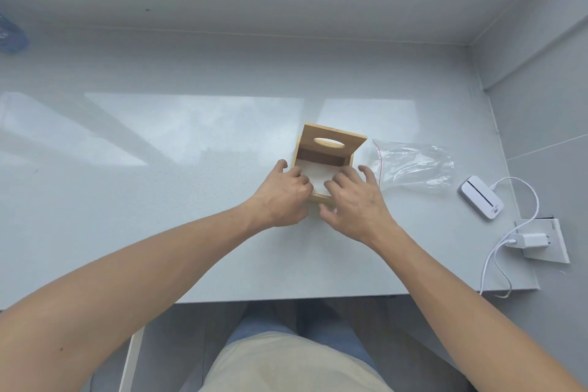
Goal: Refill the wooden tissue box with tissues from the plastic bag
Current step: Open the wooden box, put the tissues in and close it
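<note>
The near wall of the wooden tissue box (329, 149) is hidden behind both hands. The left hand (283, 197) and right hand (356, 200) press spread fingers on the white tissues (315, 175) inside; the empty plastic bag (413, 164) lies just right.

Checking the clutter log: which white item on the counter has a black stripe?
The flat white device right of the plastic bag; the white charger nearer the counter edge has none.
</note>
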